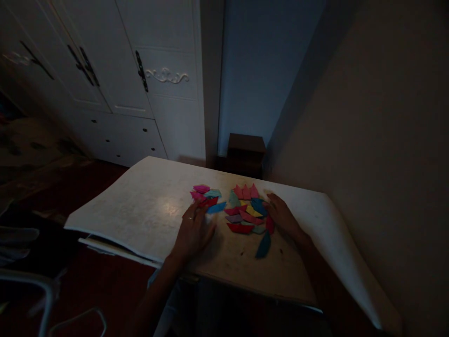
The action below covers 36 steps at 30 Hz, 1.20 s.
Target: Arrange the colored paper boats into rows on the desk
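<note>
Folded paper pieces in several colours lie on a white tabletop (161, 192), looking like small origami boats or units. My left hand (192, 229), a ring on one finger, rests with spread fingers by the smaller left cluster. There a red piece (210, 201) and a blue piece (216, 208) lie at its fingertips, with pink pieces (201, 188) beyond. At the larger cluster's right edge, my right hand (282, 213) has its fingers stretched out beside a dark teal piece (258, 206). A separate teal piece (263, 245) lies nearer to me. The dim light blurs finger contact.
A white wardrobe (175, 107) with dark handles stands beyond the table. A small brown cabinet (246, 142) sits in the far corner, and a wall (379, 117) runs along the right. At lower left is a pale metal frame (45, 299).
</note>
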Motion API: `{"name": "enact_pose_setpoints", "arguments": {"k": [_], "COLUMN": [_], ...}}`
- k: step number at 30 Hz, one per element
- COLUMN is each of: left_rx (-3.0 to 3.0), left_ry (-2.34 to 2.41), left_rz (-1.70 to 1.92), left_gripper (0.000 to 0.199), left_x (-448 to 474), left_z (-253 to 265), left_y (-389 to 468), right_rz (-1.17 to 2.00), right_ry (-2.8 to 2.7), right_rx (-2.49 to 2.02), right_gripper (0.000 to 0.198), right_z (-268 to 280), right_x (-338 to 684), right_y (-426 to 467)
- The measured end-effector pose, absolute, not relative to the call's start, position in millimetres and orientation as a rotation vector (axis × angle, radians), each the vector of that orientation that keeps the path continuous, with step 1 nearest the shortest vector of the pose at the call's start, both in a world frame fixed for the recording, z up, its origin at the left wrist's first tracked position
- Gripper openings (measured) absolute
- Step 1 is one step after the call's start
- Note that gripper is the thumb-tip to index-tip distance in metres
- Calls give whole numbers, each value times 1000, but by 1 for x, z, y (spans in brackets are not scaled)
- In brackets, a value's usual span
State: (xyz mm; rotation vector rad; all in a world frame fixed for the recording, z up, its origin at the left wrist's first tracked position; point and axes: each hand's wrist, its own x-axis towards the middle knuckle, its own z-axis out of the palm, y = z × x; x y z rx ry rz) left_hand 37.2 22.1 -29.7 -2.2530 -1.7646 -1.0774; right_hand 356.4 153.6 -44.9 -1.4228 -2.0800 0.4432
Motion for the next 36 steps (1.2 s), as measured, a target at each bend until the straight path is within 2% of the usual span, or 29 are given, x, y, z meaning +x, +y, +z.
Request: {"name": "enact_pose_setpoints", "arguments": {"k": [7, 10, 13, 15, 17, 24, 31, 33, 36], "left_rx": [-2629, -2680, -2737, -2763, -2759, -2769, -2727, -2747, -2759], "left_ry": [-1458, -1518, -1509, -1454, -1424, -1359, -1402, -1428, -1432], "left_rz": [-915, -801, -713, -684, -671, -573, -693, -636, -554], "left_gripper": [59, 58, 39, 22, 16, 16, 25, 25, 26], "left_x": [101, 124, 134, 135, 134, 130, 126, 126, 127], "left_z": [-36, -35, -33, -32, -31, -28, -32, -31, -30], "left_y": [16, 28, 38, 40, 38, 35, 42, 41, 41], "right_rz": [384, 379, 398, 390, 354, 248, 148, 139, 151], "right_ry": [-2249, -2323, -2414, -2446, -2446, -2408, -2345, -2363, -2429], "right_rx": [-1363, -1402, -1468, -1516, -1543, -1493, -1455, -1417, -1363], "right_gripper": [66, 76, 86, 84, 79, 58, 46, 49, 64], "right_z": [-53, -53, -50, -47, -46, -47, -40, -41, -48], "right_x": [380, 394, 404, 406, 404, 399, 389, 384, 375], "right_y": [119, 104, 93, 88, 84, 76, 63, 58, 51]}}
